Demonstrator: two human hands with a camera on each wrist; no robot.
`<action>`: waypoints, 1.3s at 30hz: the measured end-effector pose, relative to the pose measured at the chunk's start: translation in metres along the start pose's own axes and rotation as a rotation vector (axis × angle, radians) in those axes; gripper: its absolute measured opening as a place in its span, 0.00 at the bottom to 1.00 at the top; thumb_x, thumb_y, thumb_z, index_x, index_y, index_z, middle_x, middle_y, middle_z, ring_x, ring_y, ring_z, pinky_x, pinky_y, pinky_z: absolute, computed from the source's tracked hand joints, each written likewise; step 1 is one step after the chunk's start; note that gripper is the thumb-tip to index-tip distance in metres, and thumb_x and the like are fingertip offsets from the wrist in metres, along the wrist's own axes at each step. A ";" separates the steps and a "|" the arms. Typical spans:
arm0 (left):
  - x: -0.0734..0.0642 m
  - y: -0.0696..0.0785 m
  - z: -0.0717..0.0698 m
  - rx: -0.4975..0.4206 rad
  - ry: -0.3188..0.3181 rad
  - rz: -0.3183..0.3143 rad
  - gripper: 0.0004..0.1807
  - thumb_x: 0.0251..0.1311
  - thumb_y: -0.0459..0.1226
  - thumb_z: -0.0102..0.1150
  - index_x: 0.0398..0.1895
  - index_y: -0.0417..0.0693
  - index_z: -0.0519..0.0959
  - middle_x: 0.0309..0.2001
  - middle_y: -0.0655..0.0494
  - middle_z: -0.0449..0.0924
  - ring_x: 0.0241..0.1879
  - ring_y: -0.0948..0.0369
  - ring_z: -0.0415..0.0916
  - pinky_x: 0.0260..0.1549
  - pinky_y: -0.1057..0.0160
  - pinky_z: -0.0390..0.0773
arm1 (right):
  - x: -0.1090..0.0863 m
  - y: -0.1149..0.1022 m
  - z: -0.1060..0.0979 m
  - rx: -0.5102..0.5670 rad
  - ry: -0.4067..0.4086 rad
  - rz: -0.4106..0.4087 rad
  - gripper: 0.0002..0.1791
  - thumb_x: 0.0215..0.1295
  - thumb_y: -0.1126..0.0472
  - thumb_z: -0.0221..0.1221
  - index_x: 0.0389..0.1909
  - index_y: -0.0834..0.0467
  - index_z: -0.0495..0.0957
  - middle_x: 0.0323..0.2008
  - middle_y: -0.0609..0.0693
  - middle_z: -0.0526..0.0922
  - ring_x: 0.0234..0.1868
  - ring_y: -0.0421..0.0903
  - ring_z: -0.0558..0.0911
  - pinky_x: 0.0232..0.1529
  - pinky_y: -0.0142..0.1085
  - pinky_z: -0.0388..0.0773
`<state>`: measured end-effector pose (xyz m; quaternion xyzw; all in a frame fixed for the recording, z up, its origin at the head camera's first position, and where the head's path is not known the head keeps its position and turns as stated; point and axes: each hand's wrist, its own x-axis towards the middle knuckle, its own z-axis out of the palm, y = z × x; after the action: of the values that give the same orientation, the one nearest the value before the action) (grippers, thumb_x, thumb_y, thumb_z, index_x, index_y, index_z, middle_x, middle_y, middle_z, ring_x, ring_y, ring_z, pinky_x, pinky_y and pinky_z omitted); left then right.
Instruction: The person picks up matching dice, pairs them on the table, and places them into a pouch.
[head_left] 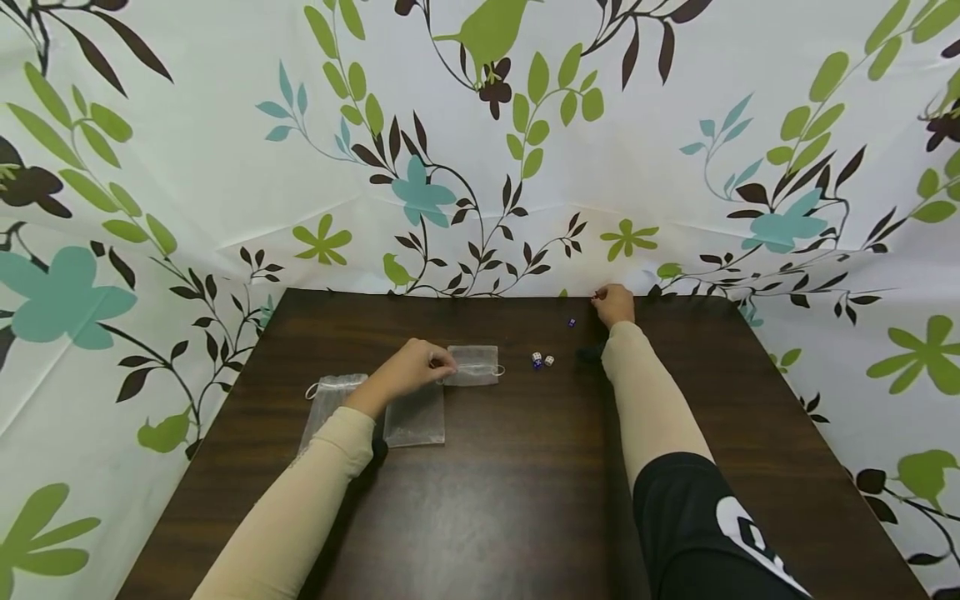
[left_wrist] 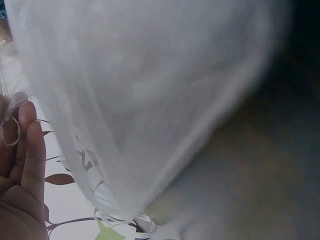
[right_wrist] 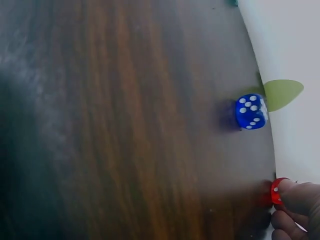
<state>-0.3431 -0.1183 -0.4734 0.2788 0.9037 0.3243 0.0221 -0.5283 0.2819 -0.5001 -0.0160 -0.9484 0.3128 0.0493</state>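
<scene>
My right hand [head_left: 616,305] reaches the far table edge. Its thumb and fingertips pinch a red die [right_wrist: 277,191] with white dots. A blue die [right_wrist: 251,111] lies near it, close to the wall cloth. My left hand [head_left: 408,371] is over the sheer white drawstring bags. In the left wrist view its fingers [left_wrist: 31,155] hold a thin white cord loop [left_wrist: 11,134] and some sheer fabric. One sheer bag [head_left: 415,417] hangs or lies below that hand, and another bag [head_left: 476,365] lies just right of its fingertips. A blurred bag [left_wrist: 150,90] fills much of the left wrist view.
A third sheer bag [head_left: 330,404] lies left of my left forearm, partly covered by it. Two white dice [head_left: 549,361] and a blue die [head_left: 537,364] sit grouped on the dark wooden table [head_left: 510,483]. Patterned cloth [head_left: 517,192] rises behind the table.
</scene>
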 end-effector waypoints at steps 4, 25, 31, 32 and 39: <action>0.001 0.001 0.004 0.002 -0.002 0.019 0.04 0.65 0.35 0.67 0.38 0.45 0.90 0.33 0.58 0.88 0.27 0.68 0.74 0.30 0.65 0.76 | -0.005 0.002 -0.005 0.004 0.008 0.007 0.14 0.71 0.67 0.60 0.52 0.71 0.82 0.51 0.68 0.83 0.54 0.64 0.79 0.58 0.54 0.74; 0.005 0.003 -0.001 -0.008 0.019 -0.019 0.05 0.66 0.35 0.67 0.38 0.46 0.90 0.35 0.57 0.88 0.28 0.66 0.77 0.31 0.62 0.77 | -0.013 0.008 -0.013 0.120 -0.045 -0.053 0.14 0.70 0.67 0.62 0.53 0.70 0.82 0.52 0.67 0.83 0.54 0.62 0.80 0.56 0.52 0.76; 0.007 0.002 0.000 0.000 0.034 0.008 0.04 0.65 0.35 0.68 0.37 0.45 0.90 0.30 0.58 0.87 0.25 0.66 0.74 0.29 0.63 0.75 | -0.014 0.014 -0.017 0.168 -0.084 -0.083 0.15 0.70 0.66 0.63 0.54 0.68 0.82 0.51 0.66 0.84 0.54 0.61 0.81 0.55 0.52 0.77; 0.007 0.002 0.000 -0.001 0.035 0.008 0.04 0.65 0.35 0.68 0.37 0.45 0.90 0.30 0.58 0.87 0.25 0.66 0.74 0.29 0.63 0.75 | -0.015 0.014 -0.018 0.176 -0.091 -0.085 0.15 0.70 0.66 0.63 0.54 0.68 0.82 0.51 0.66 0.84 0.54 0.61 0.81 0.55 0.52 0.77; 0.005 0.007 0.000 -0.005 0.032 -0.009 0.04 0.64 0.35 0.68 0.37 0.45 0.89 0.32 0.57 0.88 0.26 0.65 0.74 0.30 0.61 0.75 | -0.026 0.013 -0.024 0.150 -0.102 -0.094 0.15 0.70 0.64 0.64 0.53 0.67 0.83 0.57 0.64 0.82 0.55 0.60 0.80 0.54 0.51 0.76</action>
<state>-0.3441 -0.1107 -0.4681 0.2696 0.9043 0.3308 0.0096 -0.5002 0.3049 -0.4913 0.0482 -0.9233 0.3808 0.0164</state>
